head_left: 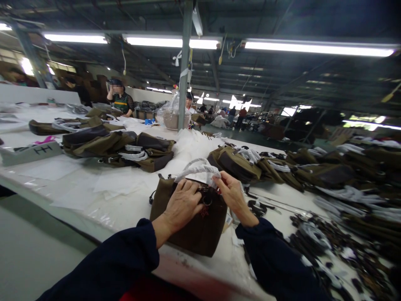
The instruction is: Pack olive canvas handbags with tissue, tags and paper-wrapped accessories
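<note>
An olive-brown handbag (194, 234) stands upright on the white table just before me, its handle (199, 169) wrapped in pale tissue or plastic. My left hand (183, 202) lies over the bag's upper front, fingers curled at the top edge near a dark ring fitting (207, 200). What those fingers grip is hidden. At the right end of the wrapped handle, my right hand (231, 190) pinches the pale wrapping between thumb and fingers. A small reddish mark or tag (204, 211) shows on the bag's front, too blurred to read.
Piles of similar olive bags lie at the left (119, 146) and right (332, 167). Dark straps and fittings (344, 246) are heaped at the right. White sheets (119, 182) cover part of the table. A post (184, 75) rises behind; co-workers (120, 100) are farther back.
</note>
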`<control>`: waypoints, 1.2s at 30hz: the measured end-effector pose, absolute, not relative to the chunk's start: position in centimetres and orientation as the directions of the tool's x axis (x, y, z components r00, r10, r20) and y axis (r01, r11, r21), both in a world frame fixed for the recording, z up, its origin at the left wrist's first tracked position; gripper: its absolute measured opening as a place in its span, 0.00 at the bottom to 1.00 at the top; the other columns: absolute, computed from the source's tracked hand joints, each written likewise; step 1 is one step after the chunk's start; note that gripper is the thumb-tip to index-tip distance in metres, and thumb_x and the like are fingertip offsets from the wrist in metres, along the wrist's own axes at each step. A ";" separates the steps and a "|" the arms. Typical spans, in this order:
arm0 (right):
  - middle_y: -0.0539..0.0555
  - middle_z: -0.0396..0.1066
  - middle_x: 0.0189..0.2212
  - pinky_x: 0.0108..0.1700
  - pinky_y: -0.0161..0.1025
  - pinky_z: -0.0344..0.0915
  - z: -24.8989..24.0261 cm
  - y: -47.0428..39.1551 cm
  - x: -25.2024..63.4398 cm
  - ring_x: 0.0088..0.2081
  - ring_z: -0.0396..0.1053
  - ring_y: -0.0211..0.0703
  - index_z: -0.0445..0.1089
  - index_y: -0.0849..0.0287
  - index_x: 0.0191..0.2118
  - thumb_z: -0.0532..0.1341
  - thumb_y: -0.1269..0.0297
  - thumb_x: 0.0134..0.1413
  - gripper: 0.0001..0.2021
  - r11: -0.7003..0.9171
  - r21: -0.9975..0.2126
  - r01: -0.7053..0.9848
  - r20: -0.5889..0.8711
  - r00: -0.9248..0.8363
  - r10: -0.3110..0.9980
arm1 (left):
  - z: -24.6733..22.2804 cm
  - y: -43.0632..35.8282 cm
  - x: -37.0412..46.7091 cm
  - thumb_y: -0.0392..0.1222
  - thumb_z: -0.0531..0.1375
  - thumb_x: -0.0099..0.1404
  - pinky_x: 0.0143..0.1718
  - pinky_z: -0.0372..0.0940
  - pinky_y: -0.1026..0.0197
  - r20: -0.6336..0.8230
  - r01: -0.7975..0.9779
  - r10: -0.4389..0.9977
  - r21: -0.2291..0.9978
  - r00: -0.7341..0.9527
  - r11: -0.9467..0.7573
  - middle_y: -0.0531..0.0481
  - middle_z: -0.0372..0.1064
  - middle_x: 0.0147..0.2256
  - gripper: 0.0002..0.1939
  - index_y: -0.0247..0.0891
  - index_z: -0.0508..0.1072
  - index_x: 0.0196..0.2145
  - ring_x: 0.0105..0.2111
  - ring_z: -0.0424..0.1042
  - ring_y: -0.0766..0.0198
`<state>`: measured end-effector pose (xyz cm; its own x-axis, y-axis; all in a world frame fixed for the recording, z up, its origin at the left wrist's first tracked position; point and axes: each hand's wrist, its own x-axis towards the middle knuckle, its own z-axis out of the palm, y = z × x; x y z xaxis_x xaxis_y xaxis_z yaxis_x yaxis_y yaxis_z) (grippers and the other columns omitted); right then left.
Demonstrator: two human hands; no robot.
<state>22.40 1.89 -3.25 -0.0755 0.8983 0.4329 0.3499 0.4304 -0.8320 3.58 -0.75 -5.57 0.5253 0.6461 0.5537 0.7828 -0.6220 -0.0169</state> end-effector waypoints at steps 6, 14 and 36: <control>0.45 0.64 0.21 0.23 0.32 0.59 -4.6 2.5 22.1 0.22 0.60 0.35 0.63 0.56 0.28 0.59 0.49 0.57 0.16 0.392 -0.888 0.241 0.416 0.059 0.907 | -6.2 -2.1 3.1 0.59 0.55 0.66 0.41 0.60 0.51 0.235 0.842 0.873 0.247 0.428 -0.480 0.44 0.75 0.34 0.21 0.42 0.79 0.33 0.39 0.72 0.50; 0.44 0.58 0.21 0.25 0.32 0.54 -5.3 3.5 21.2 0.24 0.55 0.35 0.62 0.56 0.27 0.58 0.53 0.56 0.14 0.395 -0.888 0.236 0.435 0.150 0.888 | -6.6 -2.0 1.0 0.47 0.60 0.65 0.41 0.63 0.55 0.001 0.793 0.835 0.313 0.550 -0.523 0.44 0.77 0.45 0.18 0.46 0.74 0.51 0.46 0.75 0.48; 0.51 0.72 0.25 0.33 0.37 0.62 -17.5 6.4 24.3 0.29 0.68 0.43 0.71 0.58 0.31 0.58 0.59 0.55 0.09 0.294 -0.695 0.656 0.242 -0.171 0.955 | -14.4 4.9 5.8 0.61 0.63 0.50 0.37 0.62 0.54 -0.093 0.776 0.928 0.581 0.361 -0.244 0.40 0.73 0.35 0.24 0.37 0.72 0.33 0.39 0.73 0.44</control>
